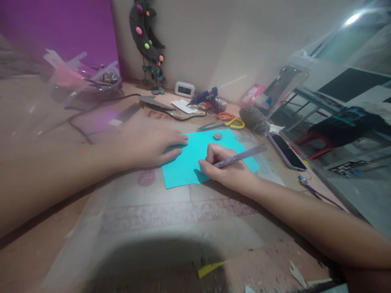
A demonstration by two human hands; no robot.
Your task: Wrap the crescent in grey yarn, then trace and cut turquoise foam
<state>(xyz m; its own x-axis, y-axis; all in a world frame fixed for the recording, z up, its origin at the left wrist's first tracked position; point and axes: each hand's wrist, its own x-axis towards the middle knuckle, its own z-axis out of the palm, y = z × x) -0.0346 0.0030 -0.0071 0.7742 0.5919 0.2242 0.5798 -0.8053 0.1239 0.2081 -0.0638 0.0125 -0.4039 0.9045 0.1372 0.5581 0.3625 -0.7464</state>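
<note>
A turquoise sheet of paper (183, 171) lies on a translucent plastic sheet (146, 211) on the table. My left hand (165, 146) rests on the paper's left edge, palm down with fingers stretched out. In my right hand (226, 167) is a slim greyish-purple pen (244, 155), gripped in a writing hold low over the middle of the paper. Its tip is hidden behind my fingers, so I cannot tell whether it touches. Near the paper's far edge sits a small round grey piece (218, 136). No drawn line is clear on the paper.
Beyond the paper lie scissors (235, 123) with yellow and orange handles, a blue glue gun (207, 97), grey yarn (254, 119) and a small white clock (184, 89). A phone (286, 151) lies at right. A plastic-wrapped bowl (91, 81) stands back left; a yellow scrap (210, 269) lies in front.
</note>
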